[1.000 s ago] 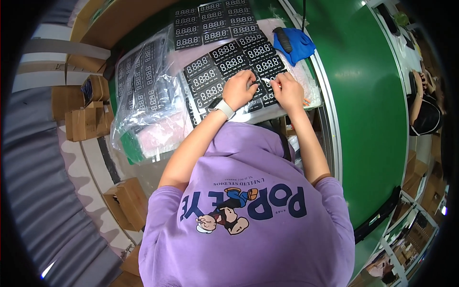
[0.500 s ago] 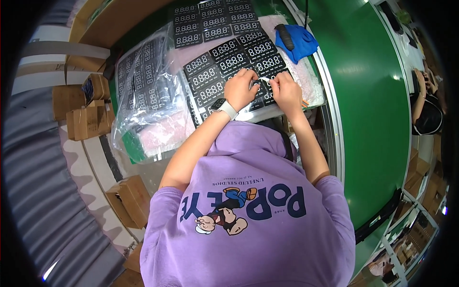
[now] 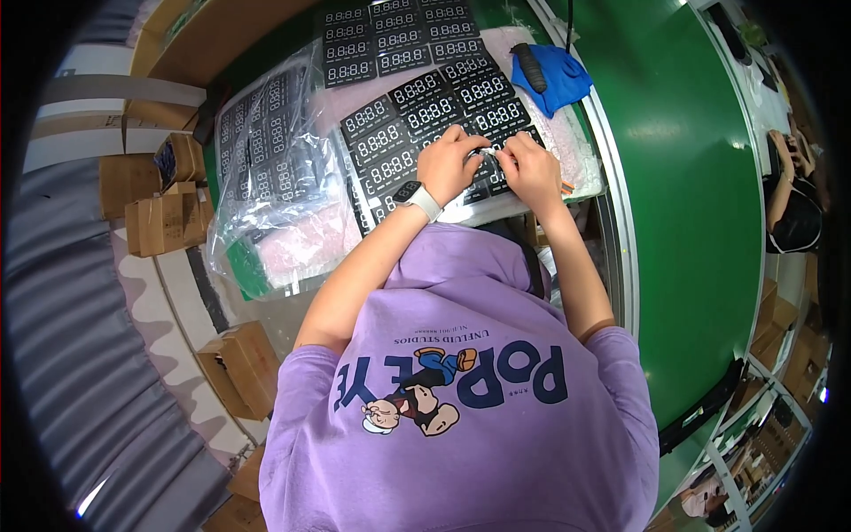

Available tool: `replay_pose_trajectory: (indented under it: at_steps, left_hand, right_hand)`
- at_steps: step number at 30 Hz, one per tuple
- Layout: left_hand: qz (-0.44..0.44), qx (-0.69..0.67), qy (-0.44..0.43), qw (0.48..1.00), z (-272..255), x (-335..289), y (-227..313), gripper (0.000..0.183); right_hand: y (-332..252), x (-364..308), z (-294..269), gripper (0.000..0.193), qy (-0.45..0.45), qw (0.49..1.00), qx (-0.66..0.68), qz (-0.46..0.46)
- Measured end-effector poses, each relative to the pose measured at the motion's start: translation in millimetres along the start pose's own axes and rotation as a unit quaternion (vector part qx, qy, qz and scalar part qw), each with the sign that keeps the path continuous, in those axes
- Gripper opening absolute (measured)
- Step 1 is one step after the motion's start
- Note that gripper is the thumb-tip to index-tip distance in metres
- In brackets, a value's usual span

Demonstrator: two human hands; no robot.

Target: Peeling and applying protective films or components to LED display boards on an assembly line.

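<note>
1. On the far left, beside the bench, we see cardboard boxes.
2. On the bench's left part, a clear plastic bag covers a batch of dark display panels; we cannot tell whether these are finished or waiting.
3. Next, a second batch of panels lies uncovered at the far edge, and a nearer sheet of panels lies right under our hands, over a pink foam pad.
4. Our left hand, with a watch at its wrist, has thumb and forefinger pinched on a small white strip above the near sheet.
5. Our right hand pinches the strip's other end, fingertips close to the left ones. We judge this step to be midway: the strip is not yet let go, and how many panels are left we cannot tell.
6. Further right, a dark-handled tool rests on a blue cloth, untouched.
7. Beyond the green tabletop, another person's arm shows.
</note>
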State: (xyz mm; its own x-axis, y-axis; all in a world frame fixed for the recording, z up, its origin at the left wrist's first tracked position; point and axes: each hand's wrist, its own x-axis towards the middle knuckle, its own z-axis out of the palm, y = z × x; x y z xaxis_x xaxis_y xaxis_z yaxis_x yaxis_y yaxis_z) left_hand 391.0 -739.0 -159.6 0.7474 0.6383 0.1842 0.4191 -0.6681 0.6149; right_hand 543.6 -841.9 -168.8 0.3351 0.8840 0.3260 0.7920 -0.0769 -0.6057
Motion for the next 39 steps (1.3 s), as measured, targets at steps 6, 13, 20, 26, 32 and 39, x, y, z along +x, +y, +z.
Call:
replay_pose_trajectory:
  at_steps: [6,13,20,26,32,39]
  left_hand:
    - [-0.018,0.044,-0.012,0.999,3.6,1.8,1.1,0.007]
    - [0.027,0.036,-0.034,0.998,-5.7,4.2,-1.4,0.007]
    - [0.013,0.007,-0.042,0.999,-3.2,10.5,-4.0,0.006]
    - [0.023,0.051,-0.022,0.998,-4.1,10.2,-3.6,0.007]
    - [-0.004,-0.169,-0.248,0.954,-89.4,-3.4,-32.1,0.010]
    - [-0.075,-0.109,0.005,0.991,-148.6,-49.1,-75.1,0.015]
  right_hand:
    - [0.5,-2.0,-0.4,0.016,0.006,1.000,0.001,-0.029]
    - [5.3,-1.9,-0.5,0.017,-0.019,0.999,0.026,0.018]
    - [8.3,-1.2,-0.4,0.017,-0.033,0.999,0.019,0.014]
    - [23.7,5.2,-5.4,0.012,-0.060,0.991,0.112,0.035]
    - [23.8,3.2,-6.0,0.014,-0.049,0.993,0.088,0.066]
    - [21.5,23.1,-18.6,0.019,-0.157,0.964,0.162,0.142]
